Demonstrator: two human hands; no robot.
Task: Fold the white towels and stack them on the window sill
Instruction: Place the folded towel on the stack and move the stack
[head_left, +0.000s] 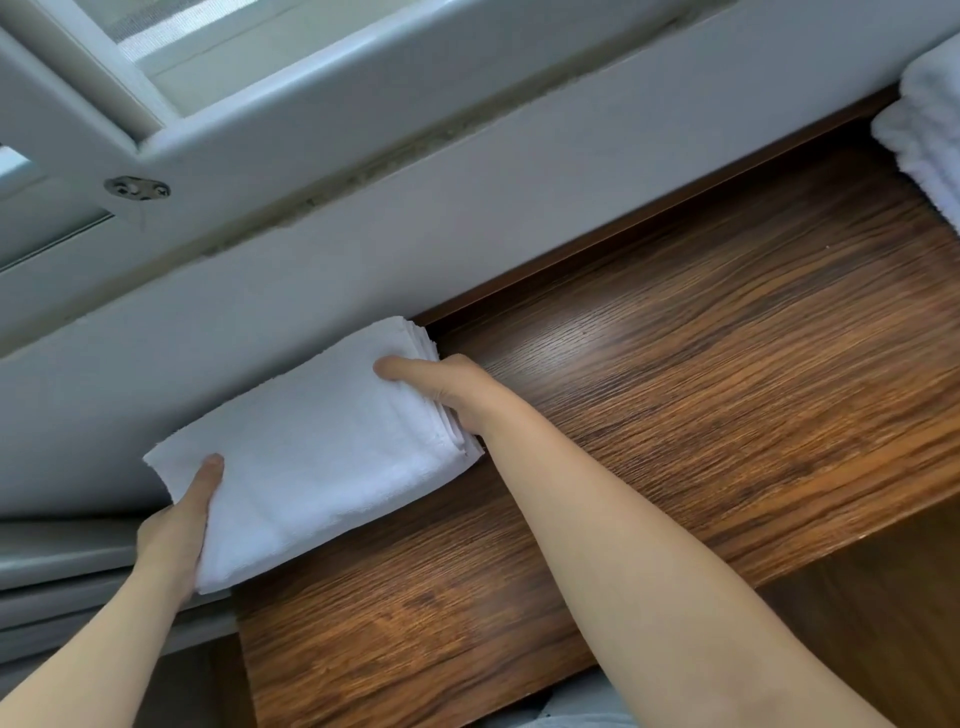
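a folded white towel lies left of centre on the wooden window sill, against the white window frame. left hand and right hand each have a grip grasping one end. more stacked towels sit at upper right.

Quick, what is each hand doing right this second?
Left hand: grips the near left end of the folded white terry towel, thumb on top.
Right hand: grips the towel's far right edge, thumb on top.
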